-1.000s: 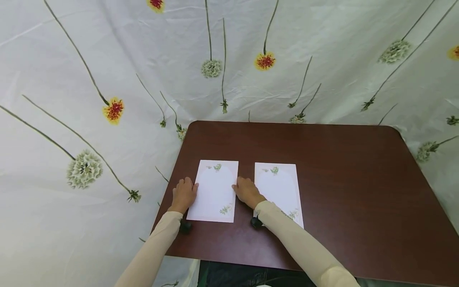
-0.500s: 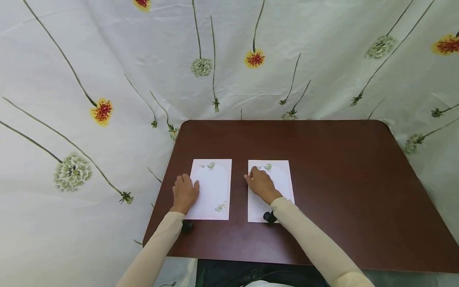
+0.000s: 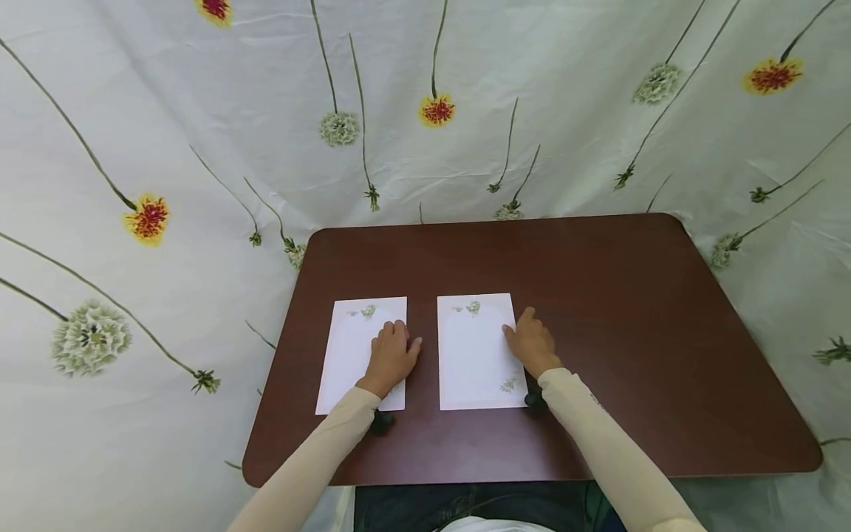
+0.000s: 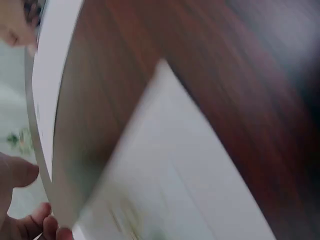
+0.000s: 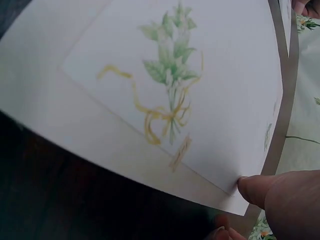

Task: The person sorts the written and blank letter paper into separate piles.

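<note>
Two white sheets of paper printed with green sprigs lie side by side. My left hand (image 3: pixel 392 358) is over the right side of the left sheet (image 3: pixel 346 355), its fingers relaxed and hiding part of it; whether it touches the paper I cannot tell. At the right edge of the right sheet (image 3: pixel 473 355) is my right hand (image 3: pixel 534 344). In the right wrist view its thumb (image 5: pixel 265 187) touches the sheet near a corner, with the other fingertips partly hidden past the edge. A sprig tied with yellow ribbon (image 5: pixel 172 70) shows on that sheet.
Both sheets lie on a dark brown table (image 3: pixel 618 310) with rounded corners. A strip of tabletop separates them. Behind and to the left hangs a pale flowered cloth (image 3: pixel 253 89). A dark wrist device (image 3: pixel 382 421) sits below the left hand.
My right hand has moved right from the left sheet's edge, across the right sheet, to its far edge. The left hand has left the left sheet's left edge and moved right over it.
</note>
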The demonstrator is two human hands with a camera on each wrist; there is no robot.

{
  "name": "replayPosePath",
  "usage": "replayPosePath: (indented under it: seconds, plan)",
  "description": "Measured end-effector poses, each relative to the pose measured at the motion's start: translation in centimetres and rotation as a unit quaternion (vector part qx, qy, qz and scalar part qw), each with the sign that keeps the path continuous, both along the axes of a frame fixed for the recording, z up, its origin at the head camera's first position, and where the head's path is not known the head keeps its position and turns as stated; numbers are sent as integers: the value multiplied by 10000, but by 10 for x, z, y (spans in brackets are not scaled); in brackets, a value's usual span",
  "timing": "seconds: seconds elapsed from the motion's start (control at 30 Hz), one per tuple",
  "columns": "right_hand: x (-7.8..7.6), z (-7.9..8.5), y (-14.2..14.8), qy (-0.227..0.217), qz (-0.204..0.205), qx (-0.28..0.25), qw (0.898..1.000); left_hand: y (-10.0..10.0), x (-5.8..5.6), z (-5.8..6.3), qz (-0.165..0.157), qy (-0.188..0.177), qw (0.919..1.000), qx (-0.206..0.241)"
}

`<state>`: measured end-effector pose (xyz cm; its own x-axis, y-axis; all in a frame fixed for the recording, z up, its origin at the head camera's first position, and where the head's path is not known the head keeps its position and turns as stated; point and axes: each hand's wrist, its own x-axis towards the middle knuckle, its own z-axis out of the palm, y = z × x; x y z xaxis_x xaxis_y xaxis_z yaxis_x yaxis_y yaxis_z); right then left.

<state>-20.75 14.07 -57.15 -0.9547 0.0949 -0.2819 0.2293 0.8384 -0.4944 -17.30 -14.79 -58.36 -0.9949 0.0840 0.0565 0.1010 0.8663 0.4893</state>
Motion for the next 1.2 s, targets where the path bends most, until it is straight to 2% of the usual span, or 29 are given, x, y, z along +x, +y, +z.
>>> replayPosePath:
  seconds: [0.13,0.27,0.43,0.97,1.2]
  plan:
    - [2,-1,1,27,-20,40,10000,24,1,3,-443,-372,9982,-129]
    - [3,-1,-3,8,-72,72,9999,36,2,-1,-634,-524,9963,-260]
    - [2,-2,-6,37,-139,85,9999,39,3,-5,-637,-527,9956,-436]
    - [3,-5,-8,233,-216,108,9994,40,-1,-7,-699,-556,9948,-487]
    - [6,-7,-9,193,-423,-136,9988,40,1,-9,-702,-568,9949,-443]
